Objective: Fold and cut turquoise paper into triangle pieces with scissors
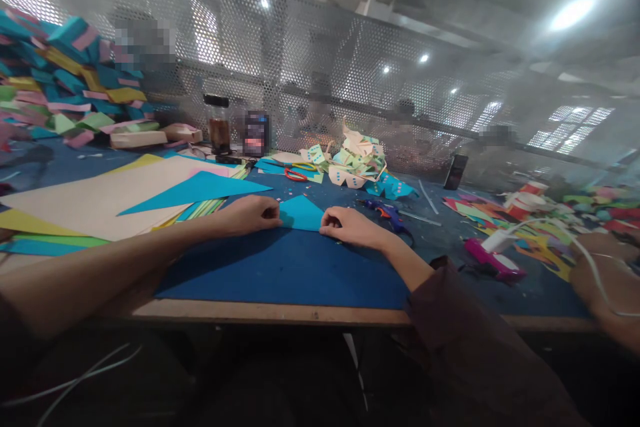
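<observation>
A small blue paper triangle [301, 213] lies on the dark blue table cover [290, 273], its point away from me. My left hand [254, 213] pinches its left corner, fingers curled. At the right corner, my right hand [350, 225] grips the paper between thumb and fingers. Beside my left forearm, a larger blue sheet [195, 192] rests on a stack of coloured paper with a cream sheet [100, 197] near the top. A blue glue gun [393, 215] lies just beyond my right hand.
Red-handled scissors [295, 175] and a heap of folded paper pieces [357, 157] lie farther back. A lidded bottle [218, 125] stands left of them. Folded paper boxes [75, 73] are piled at far left. A magenta device [494, 260] with a cable sits right, near another person's arm [607, 280].
</observation>
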Demonstrator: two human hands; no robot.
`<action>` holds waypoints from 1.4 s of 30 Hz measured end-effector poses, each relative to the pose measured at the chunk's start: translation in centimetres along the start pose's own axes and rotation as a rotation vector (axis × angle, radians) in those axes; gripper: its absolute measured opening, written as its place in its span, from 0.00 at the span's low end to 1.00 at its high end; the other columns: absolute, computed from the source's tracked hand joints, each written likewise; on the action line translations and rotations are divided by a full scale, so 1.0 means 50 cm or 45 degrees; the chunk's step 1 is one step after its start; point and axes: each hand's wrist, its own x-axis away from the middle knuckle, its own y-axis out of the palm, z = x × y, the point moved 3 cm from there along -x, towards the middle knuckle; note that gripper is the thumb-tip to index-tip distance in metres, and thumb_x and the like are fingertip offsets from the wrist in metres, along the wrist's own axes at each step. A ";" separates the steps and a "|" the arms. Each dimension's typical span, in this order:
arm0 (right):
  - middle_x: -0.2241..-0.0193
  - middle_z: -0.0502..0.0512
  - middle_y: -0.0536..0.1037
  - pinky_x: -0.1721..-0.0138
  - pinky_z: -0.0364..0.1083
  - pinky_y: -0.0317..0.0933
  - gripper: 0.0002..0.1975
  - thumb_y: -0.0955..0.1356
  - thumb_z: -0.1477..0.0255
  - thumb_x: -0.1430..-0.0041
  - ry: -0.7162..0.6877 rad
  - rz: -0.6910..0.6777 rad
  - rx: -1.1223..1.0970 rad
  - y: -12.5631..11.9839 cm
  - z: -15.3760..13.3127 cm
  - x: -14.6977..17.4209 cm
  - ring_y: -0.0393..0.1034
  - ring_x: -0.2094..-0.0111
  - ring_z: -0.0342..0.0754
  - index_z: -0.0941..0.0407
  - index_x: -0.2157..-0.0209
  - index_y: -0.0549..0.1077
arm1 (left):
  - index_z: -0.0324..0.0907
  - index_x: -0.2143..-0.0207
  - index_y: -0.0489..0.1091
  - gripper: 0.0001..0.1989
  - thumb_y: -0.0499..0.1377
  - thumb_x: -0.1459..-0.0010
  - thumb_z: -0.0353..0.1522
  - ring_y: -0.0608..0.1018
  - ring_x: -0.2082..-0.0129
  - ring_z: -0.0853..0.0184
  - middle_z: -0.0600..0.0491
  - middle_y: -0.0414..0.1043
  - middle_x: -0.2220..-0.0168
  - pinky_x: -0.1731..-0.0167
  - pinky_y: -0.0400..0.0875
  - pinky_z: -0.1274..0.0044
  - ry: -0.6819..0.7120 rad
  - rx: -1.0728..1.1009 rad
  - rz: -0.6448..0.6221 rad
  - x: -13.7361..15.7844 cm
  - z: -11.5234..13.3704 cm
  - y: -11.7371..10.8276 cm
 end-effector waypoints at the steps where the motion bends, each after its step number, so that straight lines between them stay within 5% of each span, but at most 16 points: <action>1: 0.65 0.54 0.79 0.65 0.43 0.58 0.05 0.70 0.70 0.38 -0.002 -0.002 0.003 0.000 -0.001 0.000 0.71 0.66 0.46 0.57 0.65 0.75 | 0.42 0.70 0.72 0.18 0.55 0.43 0.47 0.72 0.72 0.64 0.52 0.73 0.71 0.73 0.55 0.76 -0.002 -0.005 -0.003 0.000 0.000 0.000; 42: 0.65 0.54 0.78 0.65 0.44 0.59 0.05 0.70 0.70 0.38 0.003 -0.002 -0.008 -0.002 -0.002 0.003 0.70 0.66 0.46 0.57 0.65 0.75 | 0.41 0.70 0.72 0.18 0.56 0.42 0.47 0.72 0.72 0.64 0.51 0.74 0.71 0.73 0.55 0.76 0.016 0.003 0.010 -0.002 -0.004 0.003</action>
